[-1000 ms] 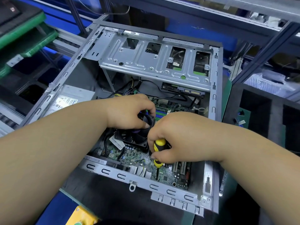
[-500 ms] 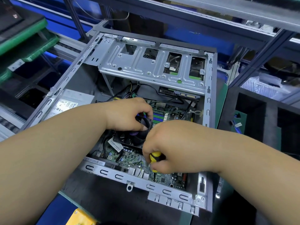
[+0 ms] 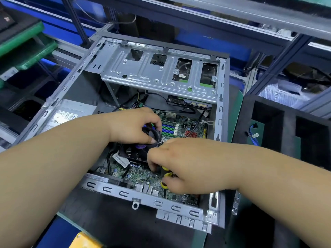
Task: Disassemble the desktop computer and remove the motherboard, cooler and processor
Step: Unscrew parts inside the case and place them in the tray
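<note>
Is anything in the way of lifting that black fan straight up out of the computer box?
Only the hands. The left hand grips the fan from above, and the right hand, holding a screwdriver, covers its near corner.

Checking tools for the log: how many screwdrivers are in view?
1: the screwdriver, gripped in the right hand over the motherboard. Others may lie hidden under the arms.

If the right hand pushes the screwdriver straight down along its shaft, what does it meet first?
Probably the motherboard. The right hand grips the screwdriver with its shaft pointing down beside the cooler; the tip is hard to see.
</note>
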A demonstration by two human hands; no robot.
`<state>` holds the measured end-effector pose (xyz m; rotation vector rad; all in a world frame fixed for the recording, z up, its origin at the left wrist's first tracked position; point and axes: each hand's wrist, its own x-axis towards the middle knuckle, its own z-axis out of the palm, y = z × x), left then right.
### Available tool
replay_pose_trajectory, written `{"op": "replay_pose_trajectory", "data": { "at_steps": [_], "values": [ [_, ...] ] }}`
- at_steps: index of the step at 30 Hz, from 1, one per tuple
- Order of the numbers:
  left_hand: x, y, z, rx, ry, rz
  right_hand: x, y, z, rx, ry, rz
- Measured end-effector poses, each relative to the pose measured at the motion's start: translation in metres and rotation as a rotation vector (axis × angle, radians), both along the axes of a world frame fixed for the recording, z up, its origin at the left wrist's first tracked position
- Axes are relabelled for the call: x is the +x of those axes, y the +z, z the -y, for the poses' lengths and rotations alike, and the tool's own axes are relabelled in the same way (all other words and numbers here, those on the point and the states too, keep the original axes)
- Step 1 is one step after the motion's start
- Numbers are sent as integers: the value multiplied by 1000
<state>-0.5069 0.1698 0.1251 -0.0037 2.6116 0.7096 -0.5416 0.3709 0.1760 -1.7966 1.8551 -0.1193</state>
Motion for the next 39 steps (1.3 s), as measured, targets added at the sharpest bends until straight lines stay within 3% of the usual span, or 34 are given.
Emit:
{"op": "replay_pose_trajectory", "data": {
  "at_steps": [6, 11, 15, 22, 27, 33, 37, 39],
  "values": [
    [1, 1, 0, 0, 15, 16, 3, -7, -2, -53, 34, -93],
    [1, 1, 0, -5, 9, 13, -2, -6, 0, -78, 15, 23],
    [1, 1, -1, 13, 21, 11, -4, -9, -3, -106, 52, -15],
    [1, 3, -2, 7, 22, 15, 1, -46, -2, -266, -72, -78],
    [1, 2, -1, 6, 28, 18, -1, -64, 4, -221, -68, -103],
    [1, -1, 1, 22, 25, 4, -1, -15, -2, -17, -11, 57],
    [0, -2, 2, 15, 13, -1, 3, 1, -2, -84, 14, -231],
    [0, -2, 1, 10, 11, -3, 7, -3, -1, -97, -5, -242]
  ]
}}
